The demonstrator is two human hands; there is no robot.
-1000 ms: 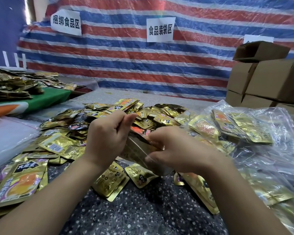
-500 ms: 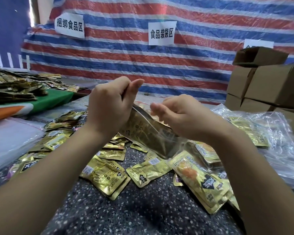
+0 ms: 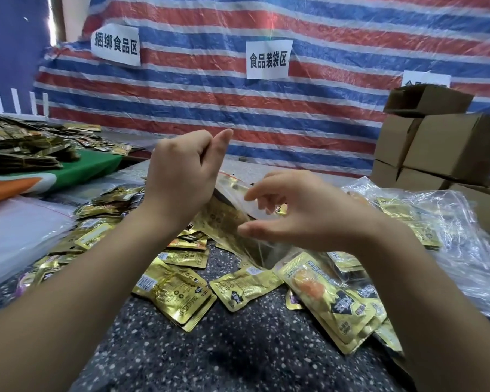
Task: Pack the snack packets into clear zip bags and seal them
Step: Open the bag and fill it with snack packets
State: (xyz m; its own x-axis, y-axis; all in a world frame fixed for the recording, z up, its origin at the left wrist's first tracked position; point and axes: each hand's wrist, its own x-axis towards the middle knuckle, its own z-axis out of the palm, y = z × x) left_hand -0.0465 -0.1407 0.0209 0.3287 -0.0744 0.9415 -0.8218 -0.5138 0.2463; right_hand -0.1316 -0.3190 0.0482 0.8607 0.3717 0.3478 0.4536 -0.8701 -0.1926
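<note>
My left hand [image 3: 181, 176] is raised above the counter [image 3: 224, 349] with the back of it toward me, its fingers curled in and the thumb laid against the forefinger; it seems to pinch the upper edge of a clear zip bag [image 3: 232, 219], though the contact itself is hidden behind the hand. My right hand [image 3: 297, 213] sits lower and to the right, palm turned inward, fingers loosely bent and the thumb stretched out toward the bag's mouth; I cannot tell whether it grips the plastic or only touches it. The bag hangs tilted between the two hands, and I can see gold snack packets [image 3: 224, 222] inside it, too overlapped to count.

Just below the hands, loose gold packets [image 3: 178, 298] lie scattered on the speckled counter, more than I can count, spreading left in a heap. To the right a pile of filled clear bags [image 3: 436, 227] holds more gold packets.

Farther left, another stack of packets [image 3: 26, 148] rests on a green cloth [image 3: 94, 168]. At far right I count at least four cardboard boxes [image 3: 450, 145], stacked, the top one open. Behind everything hangs a red, white and blue striped tarp [image 3: 294, 108] carrying three white paper signs [image 3: 268, 60], the third partly hidden by the boxes.
</note>
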